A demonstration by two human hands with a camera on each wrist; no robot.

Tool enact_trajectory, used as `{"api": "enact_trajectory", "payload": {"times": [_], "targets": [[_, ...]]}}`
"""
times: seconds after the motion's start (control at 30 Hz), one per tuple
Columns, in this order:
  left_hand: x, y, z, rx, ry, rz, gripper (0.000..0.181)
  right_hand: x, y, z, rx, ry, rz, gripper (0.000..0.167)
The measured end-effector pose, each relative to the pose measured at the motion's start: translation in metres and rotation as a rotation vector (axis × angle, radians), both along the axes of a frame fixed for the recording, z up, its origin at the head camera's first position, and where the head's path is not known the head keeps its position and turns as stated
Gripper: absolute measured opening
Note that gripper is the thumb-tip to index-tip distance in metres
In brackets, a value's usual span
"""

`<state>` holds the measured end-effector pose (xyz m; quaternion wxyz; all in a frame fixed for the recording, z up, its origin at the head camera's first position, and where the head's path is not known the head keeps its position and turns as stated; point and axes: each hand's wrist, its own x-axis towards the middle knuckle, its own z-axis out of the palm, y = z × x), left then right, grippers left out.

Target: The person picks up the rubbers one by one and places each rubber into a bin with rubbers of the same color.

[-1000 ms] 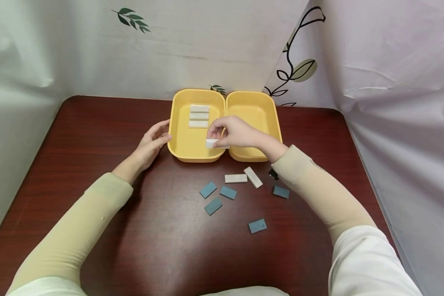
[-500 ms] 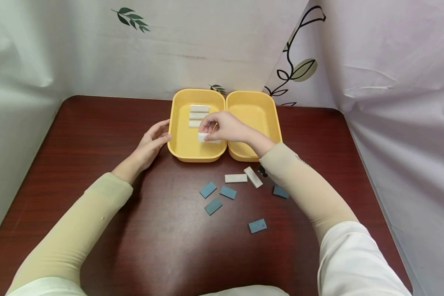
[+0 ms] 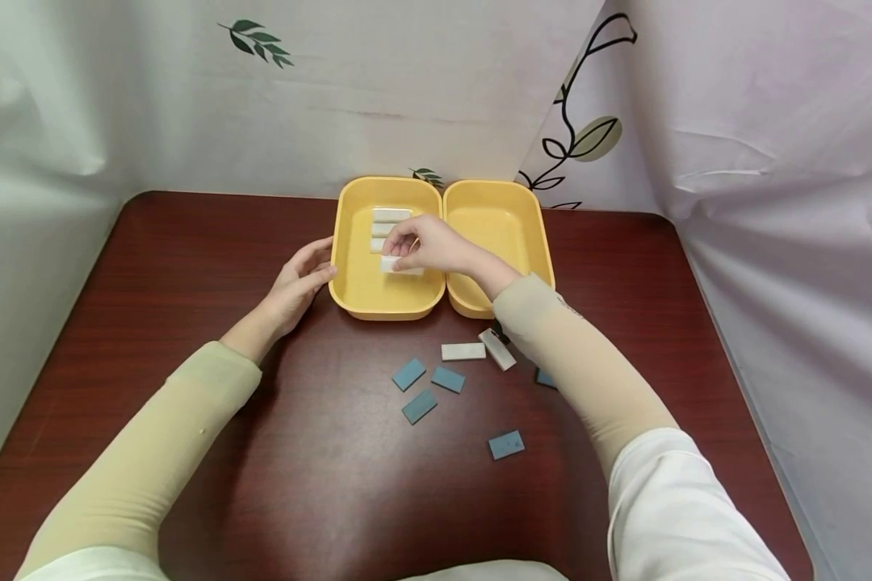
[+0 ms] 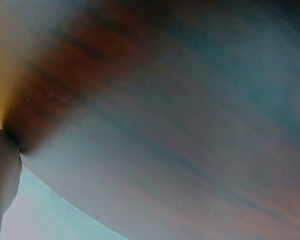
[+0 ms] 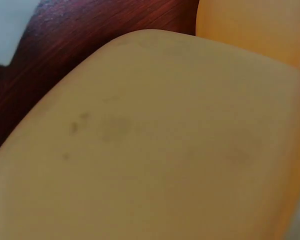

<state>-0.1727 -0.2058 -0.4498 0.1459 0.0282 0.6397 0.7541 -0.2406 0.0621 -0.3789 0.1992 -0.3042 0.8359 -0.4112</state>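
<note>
White block (image 3: 388,264) is pinched between the thumb and fingertips of the right hand (image 3: 430,244), low within the left yellow tray (image 3: 363,286); whether the tray floor is touched by it cannot be told. Its long side is turned crosswise, roughly in line with three white blocks (image 3: 391,230) laid in a column just beyond it, the nearest of which is partly covered by the fingers. From its small, slim, straight-edged form, the piece can be judged light and stiff, with little give under pressure; a smooth, perhaps slightly slippery face may be expected, and edges that could be chipped by a hard knock. It would best be held across its narrow width by the long edges, near the middle, so that tipping is avoided and the underside is left free. The outer wall of the left tray is touched by the left hand (image 3: 299,284), whose fingers are loosely extended rather than clenched. Beside that tray, on the right, a second yellow tray (image 3: 505,230) is set. On the table (image 3: 298,468), two loose white blocks (image 3: 463,352) and several blue blocks (image 3: 419,406) are scattered, one blue piece being partly hidden by the right sleeve (image 3: 589,363).
</note>
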Motion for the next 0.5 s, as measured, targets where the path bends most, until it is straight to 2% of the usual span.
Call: {"api": "enact_trajectory", "payload": {"times": [0.5], "targets": [[0.0, 0.0, -0.001, 0.016, 0.009, 0.003, 0.058, -0.013, -0.017, -0.008, 0.071, -0.007, -0.009, 0.016]]}}
